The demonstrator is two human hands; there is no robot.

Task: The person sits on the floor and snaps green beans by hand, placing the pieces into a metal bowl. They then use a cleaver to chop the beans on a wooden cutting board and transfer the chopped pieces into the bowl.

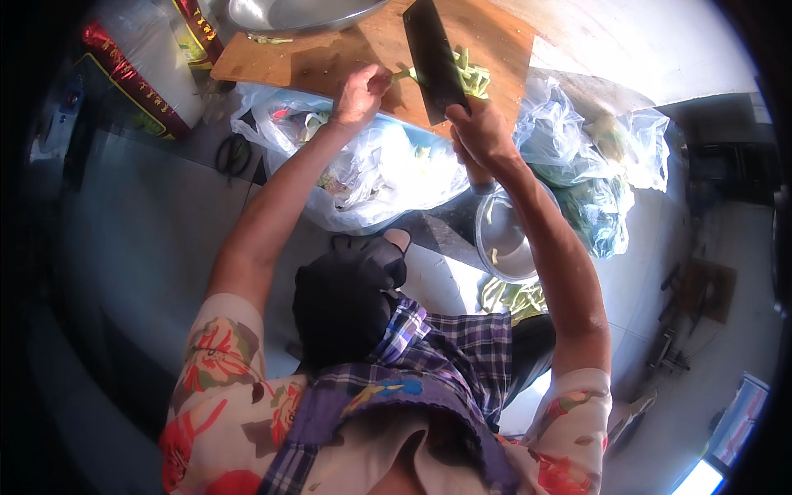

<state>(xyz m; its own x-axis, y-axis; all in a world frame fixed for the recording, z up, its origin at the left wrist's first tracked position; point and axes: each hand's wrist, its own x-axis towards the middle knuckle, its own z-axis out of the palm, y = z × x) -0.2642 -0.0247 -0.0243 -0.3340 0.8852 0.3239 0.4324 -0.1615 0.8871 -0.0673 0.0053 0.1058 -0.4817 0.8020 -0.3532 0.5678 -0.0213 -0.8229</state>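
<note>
My right hand [482, 133] is closed around the handle of a cleaver [433, 59], its broad dark blade over a wooden cutting board [297, 62]. Cut pieces of a pale green vegetable, perhaps flat beans, [475, 80] lie on the board just right of the blade. To the left, my left hand [361, 96] is at the board's near edge, fingertips pinching the end of a green strip [402, 74] that runs toward the blade. Part of that strip is hidden by the cleaver.
A metal basin [303, 15] stands at the board's far left. Below the board are a plastic-lined container [371, 179] with scraps, a clear bowl [507, 238] and more green pods [510, 297]. Plastic bags [594, 210] lie right; scissors [233, 154] and printed sacks [136, 74] are left.
</note>
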